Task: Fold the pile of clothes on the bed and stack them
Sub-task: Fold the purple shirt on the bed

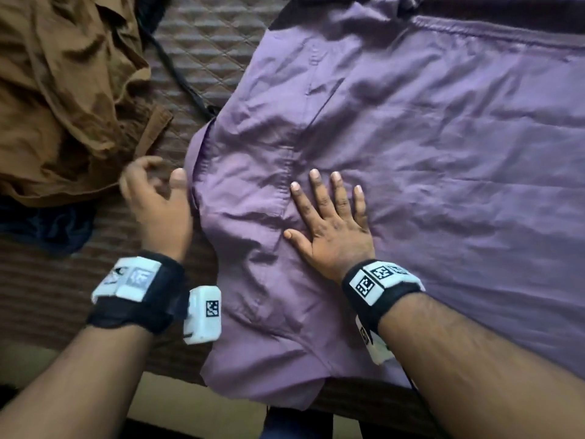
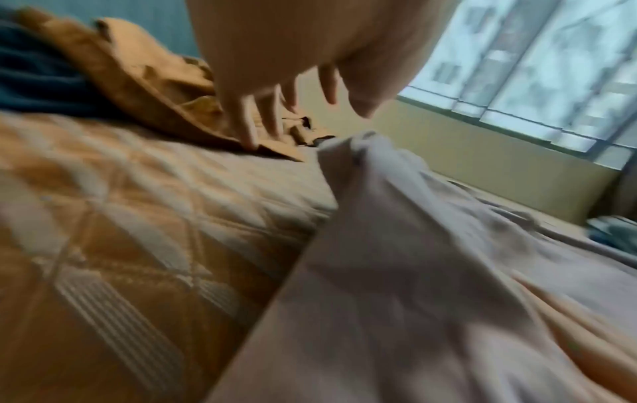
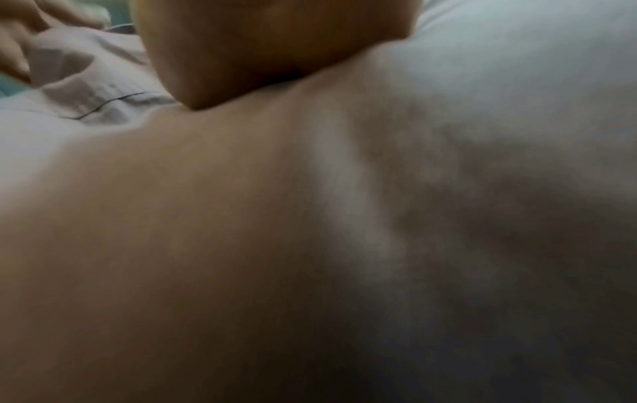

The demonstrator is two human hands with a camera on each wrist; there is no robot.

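Observation:
A purple garment (image 1: pixel 395 147) lies spread over the quilted brown bed cover (image 1: pixel 202 36), wrinkled at its near left part. My right hand (image 1: pixel 329 210) lies flat on it with fingers straight and spread, pressing the cloth; the right wrist view shows only the palm (image 3: pixel 258 54) on blurred purple cloth (image 3: pixel 482 136). My left hand (image 1: pixel 158 185) hovers at the garment's left edge with loosely curled fingers, holding nothing. In the left wrist view its fingers (image 2: pixel 248 120) hang near the crumpled brown garment (image 2: pixel 148 90), beside the purple cloth (image 2: pixel 413 245). The brown garment (image 1: pixel 63 90) is heaped at far left.
A dark blue garment (image 1: pixel 53 226) lies under the brown heap's near edge. A black cord (image 1: pixel 180 77) runs between the brown and purple clothes. The bed's near edge (image 1: pixel 177 372) is close to my body, with floor below. A window (image 2: pixel 534 68) stands beyond the bed.

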